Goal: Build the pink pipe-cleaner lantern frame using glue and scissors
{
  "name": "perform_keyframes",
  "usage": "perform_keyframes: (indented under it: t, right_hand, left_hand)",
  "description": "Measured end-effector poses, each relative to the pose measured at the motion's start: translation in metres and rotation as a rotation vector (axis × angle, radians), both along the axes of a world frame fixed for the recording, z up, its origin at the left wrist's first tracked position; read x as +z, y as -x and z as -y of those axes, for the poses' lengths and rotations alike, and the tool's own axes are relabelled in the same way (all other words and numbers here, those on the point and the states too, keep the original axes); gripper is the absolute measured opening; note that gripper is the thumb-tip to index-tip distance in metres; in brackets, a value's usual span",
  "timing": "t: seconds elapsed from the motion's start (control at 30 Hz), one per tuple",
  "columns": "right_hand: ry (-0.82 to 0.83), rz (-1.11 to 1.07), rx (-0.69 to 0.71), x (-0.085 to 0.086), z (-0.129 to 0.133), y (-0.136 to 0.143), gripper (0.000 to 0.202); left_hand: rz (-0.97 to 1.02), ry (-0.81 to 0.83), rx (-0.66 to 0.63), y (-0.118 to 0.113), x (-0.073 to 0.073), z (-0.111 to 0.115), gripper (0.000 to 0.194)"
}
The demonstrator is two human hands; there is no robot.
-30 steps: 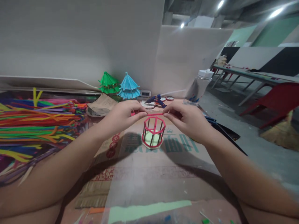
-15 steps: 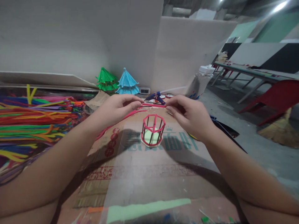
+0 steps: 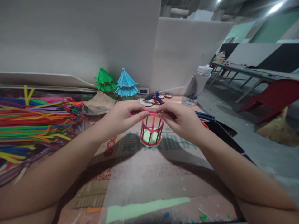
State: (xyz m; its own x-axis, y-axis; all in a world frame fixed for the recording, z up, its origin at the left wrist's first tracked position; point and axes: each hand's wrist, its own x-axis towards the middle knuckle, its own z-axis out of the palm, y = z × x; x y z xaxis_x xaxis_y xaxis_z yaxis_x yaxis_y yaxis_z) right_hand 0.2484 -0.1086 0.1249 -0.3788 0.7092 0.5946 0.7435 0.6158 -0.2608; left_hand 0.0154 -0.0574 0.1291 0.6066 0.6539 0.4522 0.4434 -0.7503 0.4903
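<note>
A small open cage (image 3: 153,126) with red rims, dark upright posts and a pale green base stands upright on the work board. Just at its far top edge, a red pipe cleaner (image 3: 152,111) runs between my two hands. My left hand (image 3: 125,118) pinches it from the left with thumb and forefinger. From the other side, my right hand (image 3: 182,119) pinches it too, fingertips close to the cage's rim. Whether the strip touches the rim, I cannot tell.
Bundles of coloured pipe cleaners (image 3: 37,121) lie at left. Behind my hands are a green roof model (image 3: 105,80), a blue one (image 3: 126,83), a glue gun (image 3: 155,97) and a clear bottle (image 3: 195,87). A pale green strip (image 3: 147,208) lies in front on the cardboard board (image 3: 140,174).
Both hands have come lower and closer together. The red pipe cleaner has moved from behind the cage to its top rim, and the cage has stayed in place.
</note>
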Motion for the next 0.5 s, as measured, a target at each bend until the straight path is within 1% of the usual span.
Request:
perform_keyframes:
  t: [0.07, 0.13, 0.2, 0.27, 0.33, 0.4, 0.5]
  right_hand:
    - [-0.023, -0.003, 0.004, -0.001, -0.001, -0.001, 0.016]
    - [-0.048, 0.007, 0.004, -0.002, -0.004, -0.003, 0.015]
    - [-0.066, 0.026, 0.002, -0.003, -0.007, -0.006, 0.015]
    - [-0.083, 0.043, 0.012, -0.005, -0.010, -0.007, 0.015]
    - [-0.086, 0.061, 0.025, -0.008, -0.011, -0.007, 0.016]
    - [-0.075, 0.083, 0.033, -0.010, -0.012, -0.006, 0.016]
    - [-0.067, 0.090, 0.023, -0.012, -0.012, -0.006, 0.014]
  left_hand:
    - [-0.052, 0.009, 0.002, 0.004, -0.001, -0.006, 0.036]
    - [-0.150, 0.055, 0.012, 0.012, -0.006, -0.020, 0.042]
    - [-0.279, 0.173, -0.012, 0.020, -0.015, -0.037, 0.049]
    - [-0.378, 0.346, -0.044, 0.024, -0.025, -0.053, 0.054]
    - [-0.377, 0.423, -0.118, 0.020, -0.035, -0.061, 0.050]
    - [-0.344, 0.433, -0.183, 0.012, -0.043, -0.061, 0.040]
    - [-0.258, 0.440, -0.166, 0.001, -0.048, -0.055, 0.034]
